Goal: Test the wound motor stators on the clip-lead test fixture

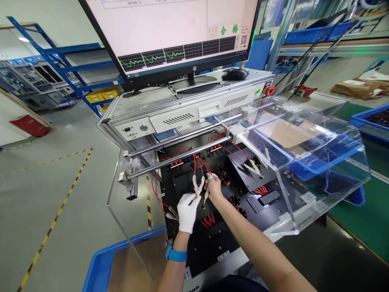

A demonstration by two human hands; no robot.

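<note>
My left hand (186,213), in a white glove with a blue band at the wrist, is closed in a pinch below the jaws of a white-handled alligator clip (198,187). What sits between its fingertips is too small to make out. Bare, my right hand (214,187) grips a second clip (207,195) just beside the first, its jaws pointing down. Red wires (199,163) run up from both clips toward the back. Beneath the hands lies the black fixture panel (194,247), with copper-coloured wound coils (224,175) set on it.
A raised clear cover (322,198) overhangs the right side. Metal rods (179,156) cross behind my hands. More clips (172,213) lie at the left, others (253,167) at the right. A monitor (182,36) stands behind; a blue tray (101,259) is at lower left.
</note>
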